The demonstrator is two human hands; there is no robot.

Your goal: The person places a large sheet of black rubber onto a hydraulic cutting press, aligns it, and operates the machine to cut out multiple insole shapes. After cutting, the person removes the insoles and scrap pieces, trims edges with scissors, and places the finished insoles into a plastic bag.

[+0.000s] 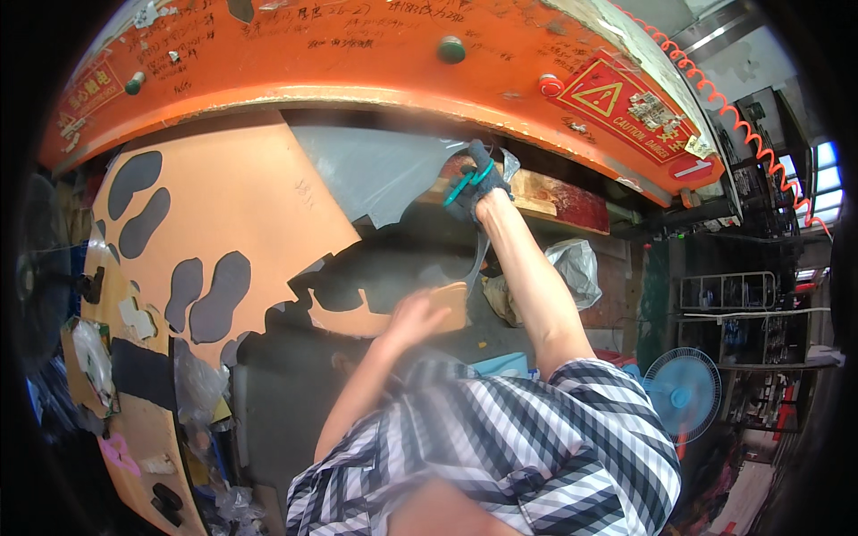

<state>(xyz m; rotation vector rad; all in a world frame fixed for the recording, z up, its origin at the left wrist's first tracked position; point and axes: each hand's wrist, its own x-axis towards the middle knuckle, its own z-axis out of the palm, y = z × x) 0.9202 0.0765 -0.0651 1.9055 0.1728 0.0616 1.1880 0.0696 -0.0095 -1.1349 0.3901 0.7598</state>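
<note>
My left hand (416,318), bare and blurred, is closed on a tan sheet offcut (353,320) with curved, cut-out edges. The offcut hangs in front of my body. My right hand (468,198), in a dark glove, reaches under the orange machine beam. Its fingers curl around a teal-green loop-shaped thing (459,188) whose kind I cannot make out. A strip of clear plastic film (480,256) hangs just below that hand. To the left lies a large tan sheet (250,188) with several dark sole shapes (221,295) in it.
The orange machine beam (393,54) with knobs and a warning label spans the far side. Grey film (375,165) and a wooden board (550,195) lie beneath it. A white plastic bag (576,271) sits right of my arm; a blue fan (682,395) stands farther right.
</note>
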